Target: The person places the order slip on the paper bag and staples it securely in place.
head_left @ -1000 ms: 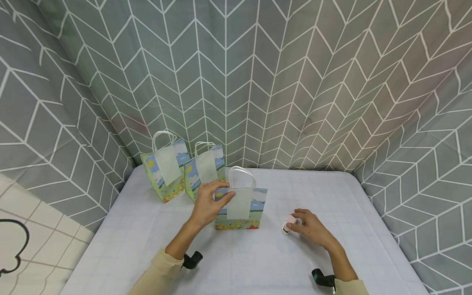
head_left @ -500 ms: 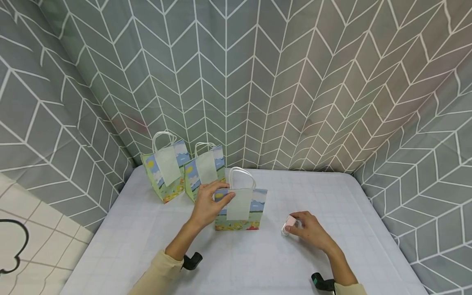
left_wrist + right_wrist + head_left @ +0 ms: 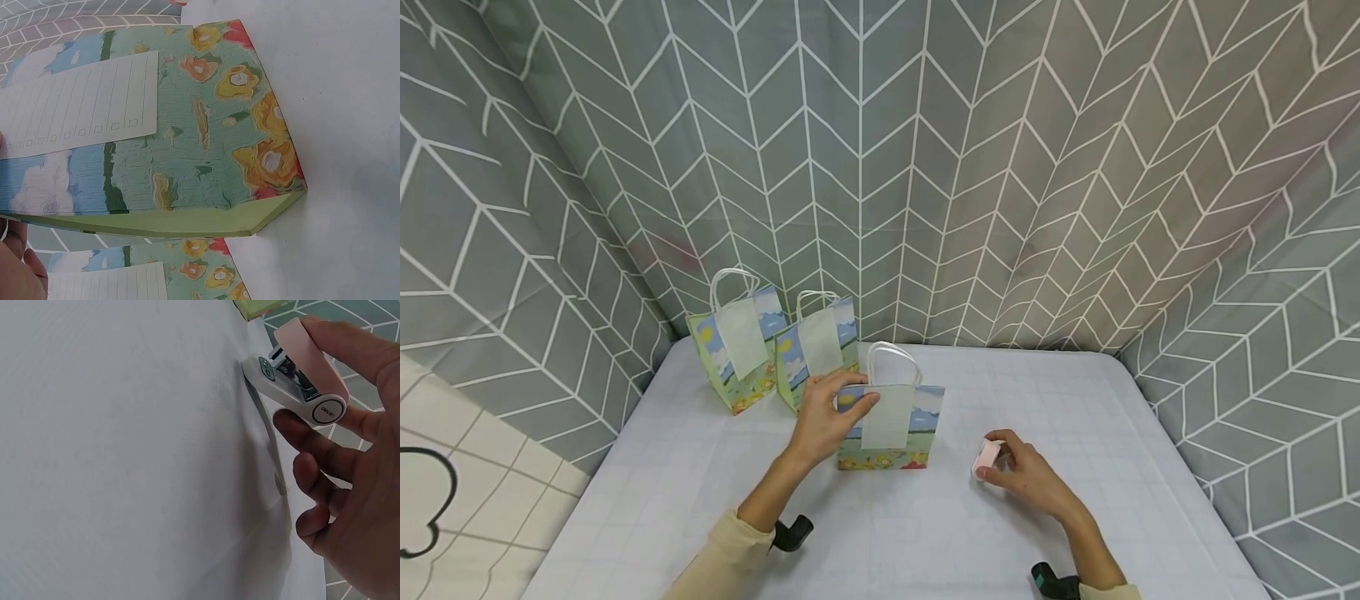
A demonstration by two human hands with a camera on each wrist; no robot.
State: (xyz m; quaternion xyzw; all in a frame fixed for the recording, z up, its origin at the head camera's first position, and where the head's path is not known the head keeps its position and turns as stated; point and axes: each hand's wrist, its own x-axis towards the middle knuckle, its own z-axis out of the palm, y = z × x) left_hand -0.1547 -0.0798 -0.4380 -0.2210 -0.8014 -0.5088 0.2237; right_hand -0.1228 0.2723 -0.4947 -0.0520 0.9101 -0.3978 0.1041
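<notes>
A small paper gift bag point(image 3: 925, 425) with a sky-and-flower print stands upright at the middle of the table. My left hand point(image 3: 820, 417) pinches its top left edge, thumb in front over a pale lined note sheet point(image 3: 886, 421) on the bag's face. In the left wrist view, the sheet point(image 3: 81, 103) shows ruled lines and a row of little boxes. To the bag's right, my right hand point(image 3: 1030, 475) holds a pink and white mini stapler point(image 3: 312, 362) between thumb and fingers. The stapler's jaws are spread, its white base close over the table.
Two matching bags with white twisted handles, a far-left bag point(image 3: 741, 342) and a nearer bag point(image 3: 816, 337), stand at the back left, each with a sheet on its front. A white cloth covers the table point(image 3: 910, 533). Grey patterned curtains point(image 3: 925, 167) surround it.
My right hand has shifted slightly and turned the stapler, so more of its pink top shows in the head view. The left hand and the bag have stayed in place.
</notes>
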